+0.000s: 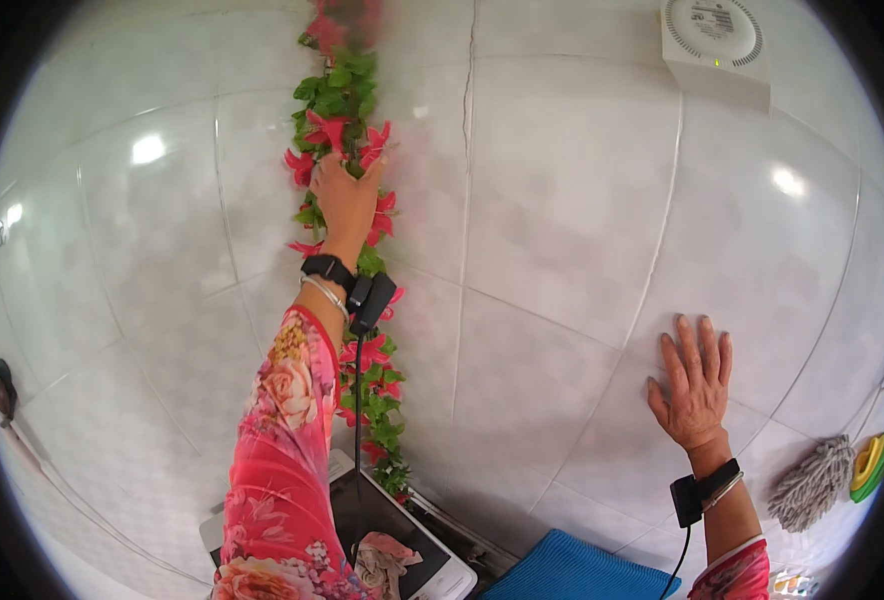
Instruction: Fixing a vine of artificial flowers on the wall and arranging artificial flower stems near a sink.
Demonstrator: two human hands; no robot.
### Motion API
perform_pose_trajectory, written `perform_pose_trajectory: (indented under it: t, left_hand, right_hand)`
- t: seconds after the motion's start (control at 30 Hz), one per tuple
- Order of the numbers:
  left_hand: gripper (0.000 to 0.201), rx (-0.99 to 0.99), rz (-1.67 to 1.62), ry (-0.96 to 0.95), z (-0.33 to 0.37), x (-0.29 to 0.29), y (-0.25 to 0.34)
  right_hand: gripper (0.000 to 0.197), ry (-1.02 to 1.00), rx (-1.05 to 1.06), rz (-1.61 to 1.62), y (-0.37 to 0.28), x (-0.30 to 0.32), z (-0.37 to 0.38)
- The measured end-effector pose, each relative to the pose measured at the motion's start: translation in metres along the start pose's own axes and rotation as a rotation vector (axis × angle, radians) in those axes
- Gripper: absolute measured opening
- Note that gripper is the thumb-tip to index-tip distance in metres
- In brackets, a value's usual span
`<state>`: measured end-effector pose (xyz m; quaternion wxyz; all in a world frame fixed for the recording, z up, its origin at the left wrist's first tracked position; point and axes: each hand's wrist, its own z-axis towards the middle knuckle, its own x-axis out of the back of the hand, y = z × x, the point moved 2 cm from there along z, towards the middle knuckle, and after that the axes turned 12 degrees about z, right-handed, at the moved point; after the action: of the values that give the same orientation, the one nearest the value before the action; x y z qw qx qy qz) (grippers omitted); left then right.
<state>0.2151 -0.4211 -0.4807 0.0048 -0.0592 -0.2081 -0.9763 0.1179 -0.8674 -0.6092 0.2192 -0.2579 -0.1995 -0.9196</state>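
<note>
A garland of artificial pink lilies and green leaves point(358, 395) hangs down the white tiled wall from the top of the view. My left hand point(346, 203) is raised to its upper part, with the fingers curled in at a pink flower; their tips are partly hidden among the petals and leaves. To the right, my right hand point(697, 388) lies flat on the wall tiles with fingers spread, holding nothing. Each wrist carries a black strapped device with a cable.
Below the garland stands a white-framed appliance with a dark top point(442, 578), a crumpled cloth point(386, 562) on it. Beside it is a blue ribbed item point(580, 570). A grey mop head point(814, 484) hangs at right, and a white round-faced device point(714, 30) sits high on the wall.
</note>
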Motion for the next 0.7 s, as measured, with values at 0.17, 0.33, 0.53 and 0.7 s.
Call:
perform_pose_trajectory:
  t: [0.17, 0.33, 0.53, 0.7]
  left_hand:
    - [0.044, 0.096, 0.267, -0.016, 0.013, -0.027, -0.002]
    - [0.016, 0.057, -0.146, 0.046, 0.027, -0.05, -0.035]
    - [0.003, 0.49, -0.956, -0.119, 0.026, -0.067, -0.047]
    - [0.004, 0.623, -1.242, -0.22, 0.026, -0.06, -0.049]
  right_hand:
    - [0.051, 0.005, 0.002, 0.002, 0.005, -0.011, 0.0]
    - [0.05, 0.015, 0.012, -0.01, 0.009, -0.017, 0.002]
    - [0.05, -0.001, -0.007, -0.024, 0.01, -0.022, 0.0]
    - [0.051, 0.002, -0.007, -0.017, 0.006, -0.024, 0.002]
